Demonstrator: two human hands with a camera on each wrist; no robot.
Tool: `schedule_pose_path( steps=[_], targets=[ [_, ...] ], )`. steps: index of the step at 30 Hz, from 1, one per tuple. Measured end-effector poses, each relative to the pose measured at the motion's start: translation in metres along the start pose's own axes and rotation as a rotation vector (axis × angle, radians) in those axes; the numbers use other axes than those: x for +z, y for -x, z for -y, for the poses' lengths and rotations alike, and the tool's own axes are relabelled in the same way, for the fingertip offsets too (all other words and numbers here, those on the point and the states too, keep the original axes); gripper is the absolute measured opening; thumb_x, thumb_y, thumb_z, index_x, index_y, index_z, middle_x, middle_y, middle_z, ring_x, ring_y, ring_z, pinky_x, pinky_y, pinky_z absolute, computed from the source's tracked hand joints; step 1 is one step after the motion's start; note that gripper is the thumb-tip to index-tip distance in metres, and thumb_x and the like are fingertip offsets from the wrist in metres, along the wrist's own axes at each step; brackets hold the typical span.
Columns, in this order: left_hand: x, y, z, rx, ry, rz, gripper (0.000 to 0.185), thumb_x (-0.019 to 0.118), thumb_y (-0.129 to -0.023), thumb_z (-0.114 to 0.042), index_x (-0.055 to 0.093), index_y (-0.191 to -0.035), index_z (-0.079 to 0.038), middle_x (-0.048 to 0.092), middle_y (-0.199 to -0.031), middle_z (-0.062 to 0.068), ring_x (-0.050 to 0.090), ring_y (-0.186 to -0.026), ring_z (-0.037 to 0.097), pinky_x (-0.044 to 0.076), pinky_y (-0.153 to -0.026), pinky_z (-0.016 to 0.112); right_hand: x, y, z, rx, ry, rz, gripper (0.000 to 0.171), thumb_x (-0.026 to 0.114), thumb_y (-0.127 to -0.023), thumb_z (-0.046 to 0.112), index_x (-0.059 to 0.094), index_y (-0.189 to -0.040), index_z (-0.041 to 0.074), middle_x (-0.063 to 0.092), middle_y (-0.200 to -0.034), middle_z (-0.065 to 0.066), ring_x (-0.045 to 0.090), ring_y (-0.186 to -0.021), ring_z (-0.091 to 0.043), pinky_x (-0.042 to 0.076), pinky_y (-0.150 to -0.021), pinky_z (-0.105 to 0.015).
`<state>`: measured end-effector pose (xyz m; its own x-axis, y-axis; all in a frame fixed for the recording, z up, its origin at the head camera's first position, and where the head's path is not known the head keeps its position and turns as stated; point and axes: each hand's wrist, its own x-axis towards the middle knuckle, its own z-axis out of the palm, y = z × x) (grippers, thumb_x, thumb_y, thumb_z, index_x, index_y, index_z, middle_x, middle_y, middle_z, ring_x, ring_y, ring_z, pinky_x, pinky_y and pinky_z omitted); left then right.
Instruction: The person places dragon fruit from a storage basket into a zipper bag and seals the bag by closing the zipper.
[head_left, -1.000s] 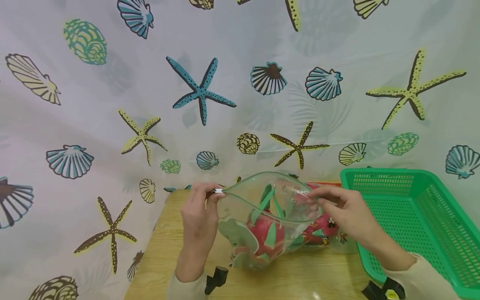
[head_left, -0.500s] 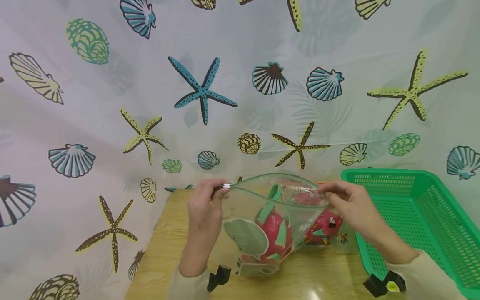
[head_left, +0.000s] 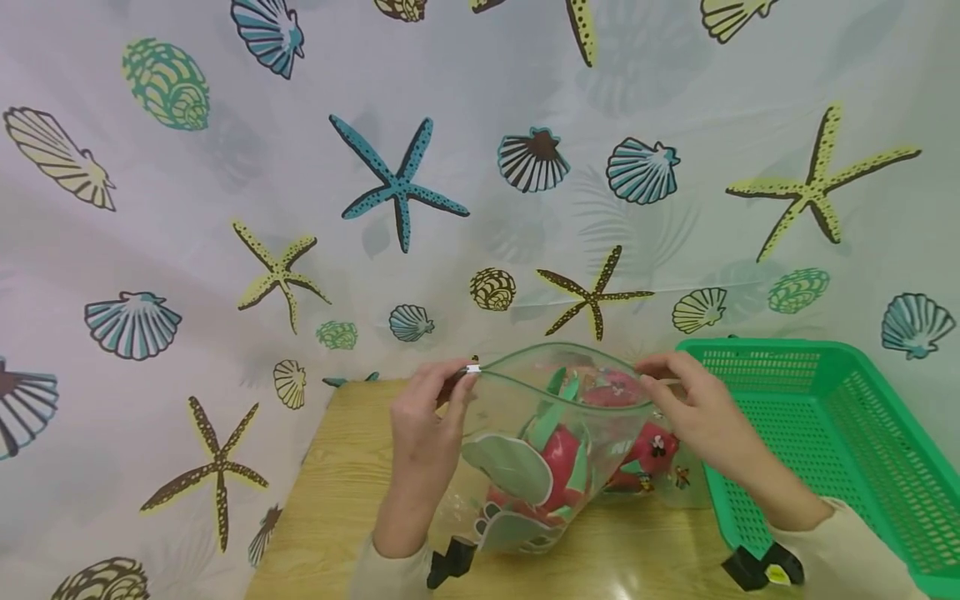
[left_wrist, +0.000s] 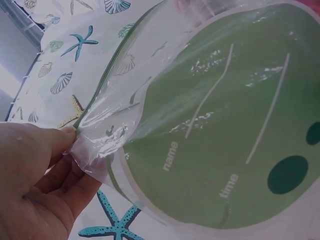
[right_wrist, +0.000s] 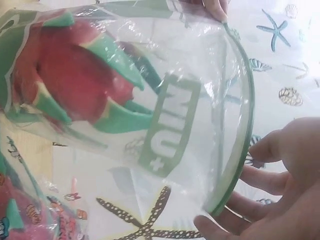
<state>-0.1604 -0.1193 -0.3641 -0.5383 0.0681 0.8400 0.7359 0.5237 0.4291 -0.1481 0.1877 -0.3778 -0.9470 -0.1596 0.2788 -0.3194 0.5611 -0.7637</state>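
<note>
A clear zip bag (head_left: 513,467) with a green printed patch hangs between my two hands, its mouth gaping. Inside it is a red dragon fruit (right_wrist: 80,72) with green scales. My left hand (head_left: 426,437) pinches the bag's top left corner between thumb and fingers, right by the white zip slider (head_left: 472,368). At the opposite end of the mouth, my right hand (head_left: 708,412) holds the green zip edge (right_wrist: 245,150) with thumb and fingertips. The words "name" and "time" show on the patch in the left wrist view.
Behind the held bag, another clear printed bag (head_left: 682,492) with red and green contents lies on the wooden table (head_left: 337,483). A green plastic basket (head_left: 780,400) stands at the right. A curtain (head_left: 450,275) with shells and starfish hangs behind.
My left hand has moved right, carrying its corner of the bag along. The right hand has shifted slightly right and up, and the bag's mouth looks narrower.
</note>
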Motion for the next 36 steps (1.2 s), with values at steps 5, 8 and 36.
schedule_pose_path(
  steps=[5, 8, 36],
  targets=[
    [0.002, 0.002, -0.001, -0.039, 0.017, 0.000, 0.012, 0.070, -0.091, -0.008, 0.071, -0.100, 0.000, 0.070, -0.091, 0.010, 0.071, -0.077, 0.015, 0.058, -0.073, 0.016, 0.003, -0.002, 0.020, -0.098, 0.031, -0.072, 0.028, 0.050, -0.105, 0.023, 0.058, -0.126, 0.008, 0.057, -0.127, -0.009, 0.058, -0.116, -0.030, 0.051, -0.088, -0.021],
    [0.002, 0.003, -0.002, -0.067, 0.029, -0.002, 0.013, 0.070, -0.091, -0.010, 0.072, -0.099, 0.000, 0.070, -0.091, 0.010, 0.071, -0.077, 0.015, 0.058, -0.072, 0.016, 0.006, -0.004, 0.034, -0.158, 0.018, -0.092, 0.026, 0.052, -0.104, 0.020, 0.060, -0.125, 0.007, 0.058, -0.127, -0.008, 0.056, -0.119, -0.028, 0.047, -0.092, -0.016],
    [0.007, 0.002, -0.013, -0.019, 0.078, -0.063, 0.011, 0.076, -0.086, -0.009, 0.075, -0.095, -0.003, 0.076, -0.080, 0.009, 0.072, -0.066, 0.014, 0.058, -0.067, 0.016, 0.075, -0.042, 0.101, -0.647, 0.007, -0.071, 0.020, 0.062, -0.095, 0.001, 0.067, -0.114, 0.002, 0.065, -0.111, -0.007, 0.064, -0.091, -0.014, 0.055, -0.072, -0.025]
  ],
)
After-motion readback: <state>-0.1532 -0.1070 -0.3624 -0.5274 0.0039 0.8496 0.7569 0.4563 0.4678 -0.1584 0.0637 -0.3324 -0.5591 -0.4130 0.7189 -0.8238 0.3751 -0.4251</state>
